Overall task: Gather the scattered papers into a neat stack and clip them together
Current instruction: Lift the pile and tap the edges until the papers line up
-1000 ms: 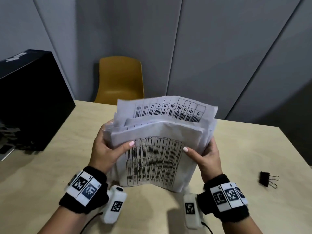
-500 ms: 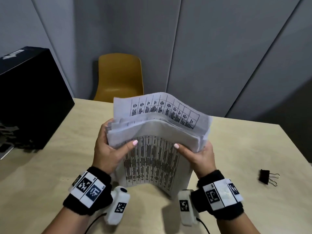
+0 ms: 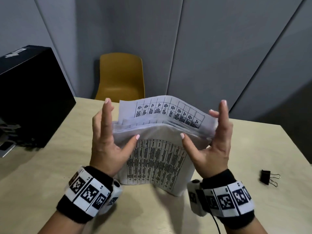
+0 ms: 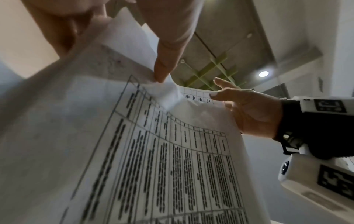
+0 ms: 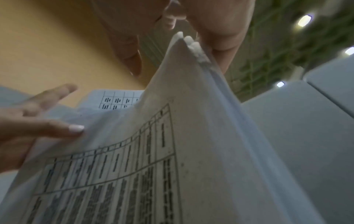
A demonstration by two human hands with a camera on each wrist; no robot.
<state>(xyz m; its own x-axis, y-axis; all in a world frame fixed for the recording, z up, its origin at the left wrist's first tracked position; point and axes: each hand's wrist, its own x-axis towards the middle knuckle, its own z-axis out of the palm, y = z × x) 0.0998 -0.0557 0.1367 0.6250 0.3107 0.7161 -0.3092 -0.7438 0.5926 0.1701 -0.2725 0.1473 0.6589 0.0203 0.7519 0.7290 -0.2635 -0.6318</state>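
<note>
A stack of printed papers (image 3: 157, 159) stands upright on its lower edge on the table (image 3: 50, 166), its top sheets uneven. My left hand (image 3: 108, 132) flanks its left side and my right hand (image 3: 214, 141) its right side. The fingers of both point straight up along the edges, and both thumbs touch the front sheet. In the left wrist view the papers (image 4: 172, 166) fill the frame, with the right hand (image 4: 249, 112) beyond. The right wrist view shows the papers (image 5: 153, 166) and the left hand (image 5: 28, 131). A black binder clip (image 3: 268, 177) lies on the table to the right.
A large black box (image 3: 30, 98) sits on the table's left side. A yellow chair (image 3: 121, 76) stands behind the far edge, against grey wall panels.
Both hands had their fingers curled round the stack's sides. The fingers now stand straight up beside the stack, and the sheets sit more even at the sides.
</note>
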